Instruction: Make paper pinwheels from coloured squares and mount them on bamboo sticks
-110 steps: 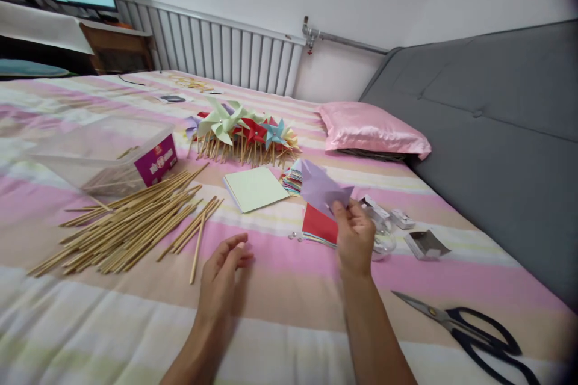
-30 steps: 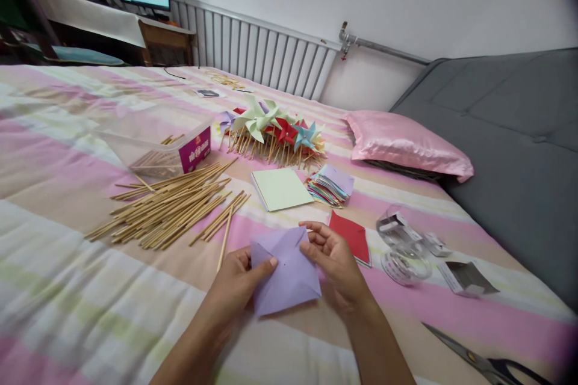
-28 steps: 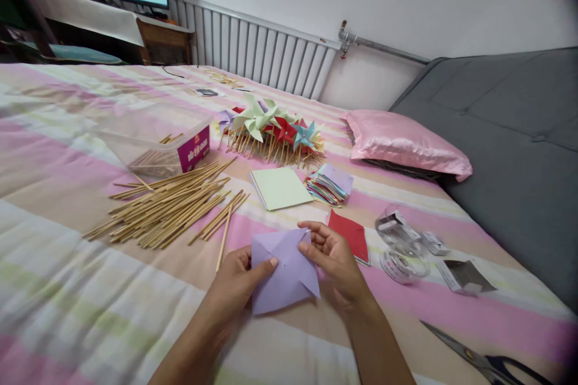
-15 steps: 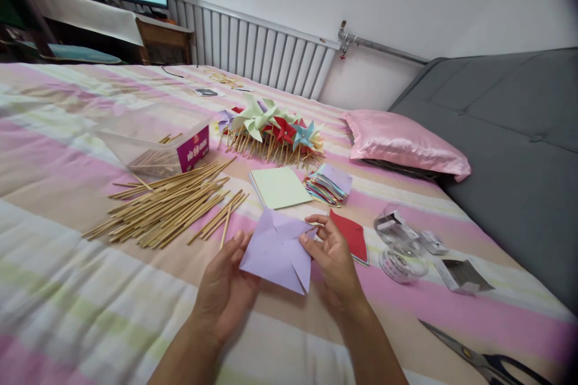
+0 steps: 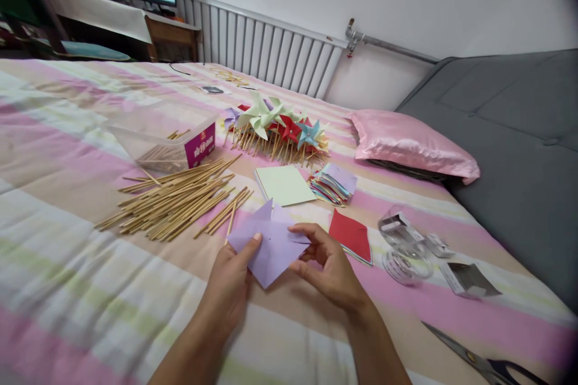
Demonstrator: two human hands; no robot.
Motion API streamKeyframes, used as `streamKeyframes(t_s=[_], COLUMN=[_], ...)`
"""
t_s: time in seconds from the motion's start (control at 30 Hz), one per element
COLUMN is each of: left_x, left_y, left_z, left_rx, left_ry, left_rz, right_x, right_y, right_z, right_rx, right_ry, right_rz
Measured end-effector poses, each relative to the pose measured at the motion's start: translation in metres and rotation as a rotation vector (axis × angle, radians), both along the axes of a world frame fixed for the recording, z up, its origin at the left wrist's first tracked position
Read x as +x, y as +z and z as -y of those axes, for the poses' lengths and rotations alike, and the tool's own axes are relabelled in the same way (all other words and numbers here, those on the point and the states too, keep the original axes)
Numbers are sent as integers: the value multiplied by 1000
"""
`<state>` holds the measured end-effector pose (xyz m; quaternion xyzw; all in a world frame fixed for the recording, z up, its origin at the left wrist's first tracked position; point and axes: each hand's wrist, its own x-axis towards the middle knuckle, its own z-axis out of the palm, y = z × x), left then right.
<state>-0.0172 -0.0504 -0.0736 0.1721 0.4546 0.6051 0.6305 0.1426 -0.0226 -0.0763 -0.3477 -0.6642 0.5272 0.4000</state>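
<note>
- Holding a lilac paper sheet (image 5: 271,246) between both hands, just above the striped bedcover (image 5: 67,289), near the front middle of the view.
- Left hand (image 5: 232,289): thumb pressed on top of the sheet's left part, fingers underneath; it pinches the paper.
- Right hand (image 5: 332,271): thumb and forefinger closed on the sheet's right edge, pinching a folded-in flap; other fingers curled below.
- Sheet shows cuts or creases running toward its middle; one point sticks up at the far side.
- Loose pile of wooden sticks (image 5: 176,201) lies to the left of the hands; one stick reaches close to the sheet's left corner.
- Clear plastic box (image 5: 167,138) with a purple label sits behind the sticks, a few sticks inside.
- Pale green paper square (image 5: 284,184) lies flat just beyond the sheet; a stack of mixed coloured papers (image 5: 334,183) is beside it on the right.
- Red paper (image 5: 351,234) lies flat just right of the right hand.
- Heap of finished pinwheels (image 5: 280,129) on sticks lies further back.
- Clear tape roll (image 5: 401,261) and small torn packets sit to the right; scissors (image 5: 483,361) lie at the lower right edge, partly cut off.
- Pink pillow (image 5: 413,144) rests against the grey headboard.
</note>
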Motion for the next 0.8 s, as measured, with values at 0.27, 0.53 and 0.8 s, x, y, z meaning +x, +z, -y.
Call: streamKeyframes(t_s=[0.27,0.53,0.8], left_x=[-9,-5,-5], left_y=[1,1,-1], left_z=[0,2,1], left_rx=[-23,-29,-32], left_ry=[-90,-169,-129], left_rz=[-33,-44,-51], right_x=[16,17,27], right_y=[5,4,1], right_z=[-2,-4,-8], right_rx=[72,60,7], right_ry=[117,125,164], right_rz=[111,89,72])
